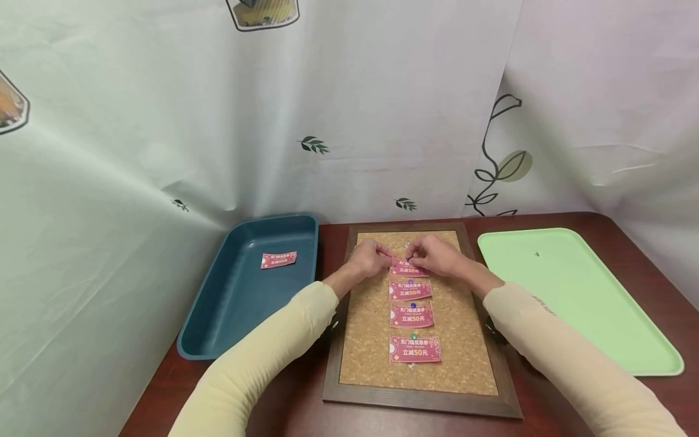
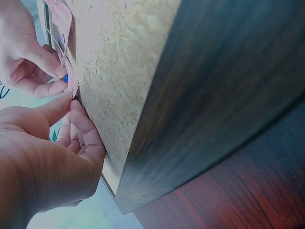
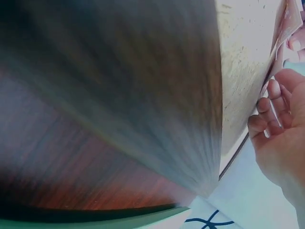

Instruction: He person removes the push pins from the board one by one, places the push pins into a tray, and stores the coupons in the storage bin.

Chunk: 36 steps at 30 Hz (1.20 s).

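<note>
Near the far end of a framed corkboard (image 1: 366, 346), my left hand (image 1: 370, 258) pinches the left edge of a pink coupon (image 1: 408, 271). Opposite it, my right hand (image 1: 435, 255) has thumb and forefinger on a blue push pin (image 2: 66, 78) at that coupon's upper edge. Below, in a column, lie three more pink coupons: one with a purple pin (image 1: 411, 281), one with a blue pin (image 1: 413, 306) and the nearest with a green pin (image 1: 414, 336). In the right wrist view, the fingers of my right hand (image 3: 281, 124) partly hide the coupon.
Left of the board stands a dark blue tray (image 1: 248, 291) with a single pink coupon (image 1: 278, 260) in it. A light green tray (image 1: 579, 297) on the right holds a small dark item (image 1: 537, 254). A white printed sheet (image 1: 371, 109) hangs behind the reddish-brown table (image 1: 306, 388).
</note>
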Tool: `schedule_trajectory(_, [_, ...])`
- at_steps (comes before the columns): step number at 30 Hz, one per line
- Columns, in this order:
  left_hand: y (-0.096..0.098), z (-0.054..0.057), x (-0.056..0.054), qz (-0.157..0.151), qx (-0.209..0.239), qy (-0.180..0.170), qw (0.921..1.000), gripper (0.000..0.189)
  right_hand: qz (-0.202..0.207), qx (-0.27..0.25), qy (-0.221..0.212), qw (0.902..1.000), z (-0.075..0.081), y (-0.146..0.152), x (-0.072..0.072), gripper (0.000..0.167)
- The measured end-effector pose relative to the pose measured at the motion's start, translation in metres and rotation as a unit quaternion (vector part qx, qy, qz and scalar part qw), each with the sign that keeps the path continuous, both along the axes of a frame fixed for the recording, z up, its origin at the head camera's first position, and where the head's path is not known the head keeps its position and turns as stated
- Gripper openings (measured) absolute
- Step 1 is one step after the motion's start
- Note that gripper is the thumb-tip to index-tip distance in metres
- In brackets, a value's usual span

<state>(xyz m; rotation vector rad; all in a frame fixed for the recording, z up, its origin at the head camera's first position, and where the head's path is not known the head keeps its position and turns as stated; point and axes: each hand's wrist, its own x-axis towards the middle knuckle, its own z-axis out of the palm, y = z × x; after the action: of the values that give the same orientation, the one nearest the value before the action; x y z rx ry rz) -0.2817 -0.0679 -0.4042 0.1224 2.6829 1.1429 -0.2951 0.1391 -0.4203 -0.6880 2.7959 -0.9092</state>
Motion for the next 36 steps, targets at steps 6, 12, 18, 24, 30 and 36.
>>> schedule_trajectory(6, [-0.0011,0.0008,-0.0005,0.000,0.001,-0.001,1.0000,0.007,0.018,0.035,0.049,0.9980,0.0018,-0.0026,-0.0015,0.005])
schedule_trajectory(12, [-0.0014,0.0005,-0.0006,0.002,0.002,-0.004,1.0000,0.006,0.021,0.049,0.068,0.9963,0.0007,-0.0046,-0.0024,0.009])
schedule_trajectory(18, [-0.0009,-0.0003,-0.0016,0.003,0.002,-0.004,1.0000,0.007,0.018,0.038,0.071,0.9966,-0.0008,-0.0045,-0.0037,0.010])
schedule_trajectory(24, [-0.0019,-0.0011,-0.0027,-0.002,0.002,0.001,1.0000,0.007,0.010,0.021,0.063,0.9977,-0.0038,-0.0028,-0.0053,0.010])
schedule_trajectory(30, [-0.0011,-0.0001,-0.0027,-0.003,-0.002,0.003,1.0000,0.006,0.012,0.017,0.069,0.9974,-0.0044,-0.0018,-0.0049,0.010])
schedule_trajectory(36, [-0.0002,0.0013,-0.0014,0.000,0.000,0.000,1.0000,0.007,0.013,0.020,0.069,0.9973,-0.0030,-0.0034,-0.0032,0.009])
